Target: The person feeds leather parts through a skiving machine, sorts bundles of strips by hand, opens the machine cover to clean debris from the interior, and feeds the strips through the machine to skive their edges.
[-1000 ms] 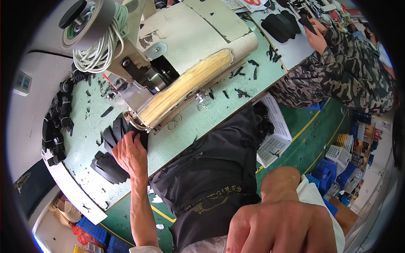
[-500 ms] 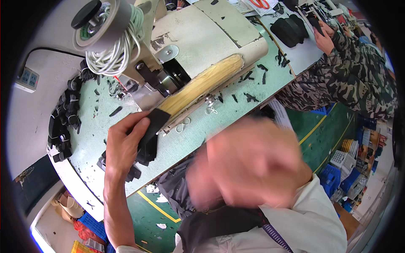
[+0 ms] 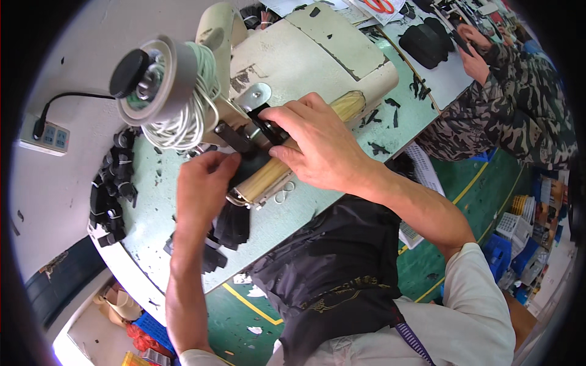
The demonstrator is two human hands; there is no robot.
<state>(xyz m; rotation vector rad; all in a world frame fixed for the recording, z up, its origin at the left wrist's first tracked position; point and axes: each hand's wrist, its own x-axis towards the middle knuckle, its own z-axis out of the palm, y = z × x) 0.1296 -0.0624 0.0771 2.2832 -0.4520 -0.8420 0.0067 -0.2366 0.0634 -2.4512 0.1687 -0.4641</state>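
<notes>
A black fabric strip (image 3: 251,163) lies over the long wooden pad (image 3: 264,182) of a cream machine, beside its metal roller (image 3: 261,136). My left hand (image 3: 204,186) pinches the strip's near-left end between thumb and fingers. On the other side of the roller, my right hand (image 3: 320,143) is bent over the pad, its thumb at the strip's far edge and its fingers at the machine's black part. The contact under those fingers is partly hidden. Below my left hand, a stack of black strips (image 3: 232,224) hangs at the table edge.
A spool wheel (image 3: 166,82) wound with white cord stands over the machine's left end. Bundled black strips (image 3: 112,189) line the table's left side. A wall socket (image 3: 54,137) is at far left. A co-worker in camouflage (image 3: 503,100) handles something dark at the right.
My right hand has come from a blur in front of my body up to the machine. My left hand has moved the strip farther along the pad, up to the roller.
</notes>
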